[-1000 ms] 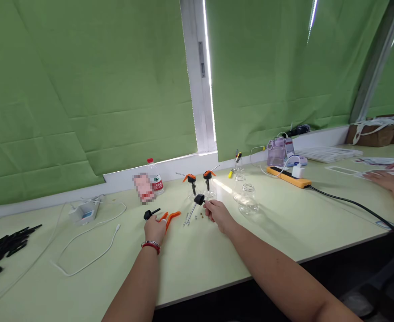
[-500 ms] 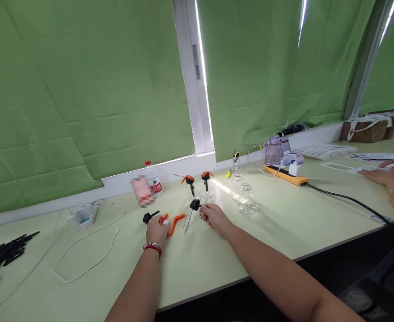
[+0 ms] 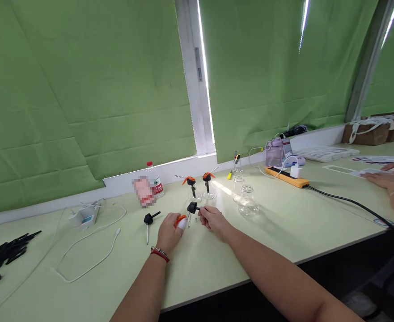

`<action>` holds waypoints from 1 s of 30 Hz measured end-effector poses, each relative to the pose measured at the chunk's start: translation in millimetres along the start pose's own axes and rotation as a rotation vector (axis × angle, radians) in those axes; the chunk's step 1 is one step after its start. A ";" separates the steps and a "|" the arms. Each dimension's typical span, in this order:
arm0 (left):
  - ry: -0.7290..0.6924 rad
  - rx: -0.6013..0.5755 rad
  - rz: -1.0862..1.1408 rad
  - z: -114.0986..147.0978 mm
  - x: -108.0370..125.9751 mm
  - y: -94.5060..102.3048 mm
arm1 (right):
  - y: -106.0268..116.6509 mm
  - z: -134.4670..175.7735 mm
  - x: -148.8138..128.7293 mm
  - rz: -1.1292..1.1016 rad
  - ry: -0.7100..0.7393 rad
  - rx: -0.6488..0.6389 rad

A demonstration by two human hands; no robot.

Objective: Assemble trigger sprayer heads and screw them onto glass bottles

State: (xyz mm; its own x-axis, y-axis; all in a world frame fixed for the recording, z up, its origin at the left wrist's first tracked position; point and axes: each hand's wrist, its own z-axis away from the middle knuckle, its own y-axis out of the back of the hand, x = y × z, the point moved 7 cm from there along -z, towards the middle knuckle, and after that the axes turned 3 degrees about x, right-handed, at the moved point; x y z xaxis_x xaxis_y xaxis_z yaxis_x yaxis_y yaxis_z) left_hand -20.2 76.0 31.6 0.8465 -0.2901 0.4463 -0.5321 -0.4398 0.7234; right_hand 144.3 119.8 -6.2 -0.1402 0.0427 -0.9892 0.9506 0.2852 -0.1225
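My left hand (image 3: pixel 170 233) is closed on an orange handle (image 3: pixel 180 219), its fingers covering most of it; whether a second orange piece is underneath I cannot tell. My right hand (image 3: pixel 214 222) pinches the thin black stem of a black cone-shaped cap (image 3: pixel 192 207), which is tilted above the table. Thin metal rods (image 3: pixel 189 220) and small metal bits (image 3: pixel 196 220) lie between the hands. Left of my left hand, a similar black cap with a metal rod (image 3: pixel 148 219) rests on the table. Behind stand two glass jars with black-and-orange tops (image 3: pixel 191 181).
Clear glass jars (image 3: pixel 248 203) stand at right centre. An orange power strip (image 3: pixel 289 177) trails a black cable. A plastic bottle (image 3: pixel 158 183), white cables (image 3: pixel 96 266) and black parts (image 3: pixel 5 252) are on the left. Another person's hands (image 3: pixel 386 178) work at far right.
My left hand has moved right from beside the black cap onto the orange handle. The black cap in my right hand has shifted slightly left. The view has moved a little.
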 end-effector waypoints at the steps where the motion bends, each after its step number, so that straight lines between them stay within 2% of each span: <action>1: -0.021 -0.048 -0.010 2.6 7.3 -4.3 | -1.5 0.8 -1.7 -0.003 0.010 -0.006; 4: -0.047 -0.174 -0.090 7.8 18.8 -14.7 | -5.4 3.1 -5.5 0.001 0.039 -0.028; 6: -0.016 -0.165 -0.116 6.0 15.0 -12.1 | -6.8 4.8 -6.3 0.036 0.050 -0.035; 8: 0.084 -0.128 -0.118 1.5 -0.2 -4.0 | -7.1 6.3 -5.8 0.095 0.054 -0.033; 10: 0.230 -0.019 -0.083 -2.8 -24.3 12.3 | -6.6 7.5 -5.2 0.160 0.060 -0.025; 11: 0.312 0.075 -0.067 -3.5 -38.6 24.0 | -6.5 7.9 -5.0 0.191 0.064 -0.023; 14: 0.542 0.303 -0.183 3.2 -81.9 58.7 | -6.0 8.4 -4.1 0.262 0.066 -0.017; 16: 0.758 0.353 -0.267 15.1 -111.4 74.4 | -6.3 8.4 -3.4 0.284 0.058 -0.021; 18: 0.834 0.317 -0.262 21.4 -130.2 79.8 | -6.9 8.6 -3.0 0.297 0.054 -0.030; 21: 0.896 0.239 -0.228 27.2 -144.9 78.9 | -7.5 8.7 -2.4 0.313 0.056 -0.038; 26: 0.942 0.151 -0.211 28.3 -145.6 71.9 | -8.0 8.3 0.1 0.321 0.057 -0.049; 30: 0.966 0.143 -0.263 28.0 -144.0 70.9 | -8.6 9.1 -0.8 0.331 0.059 -0.049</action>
State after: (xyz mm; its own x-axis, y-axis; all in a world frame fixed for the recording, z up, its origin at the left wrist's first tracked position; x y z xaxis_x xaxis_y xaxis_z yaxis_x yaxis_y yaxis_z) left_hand -180.2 62.9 3.9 0.5523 0.6150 0.5628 -0.2700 -0.5067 0.8188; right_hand 138.7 108.6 -5.1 0.1570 0.1957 -0.9680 0.9329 0.2923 0.2104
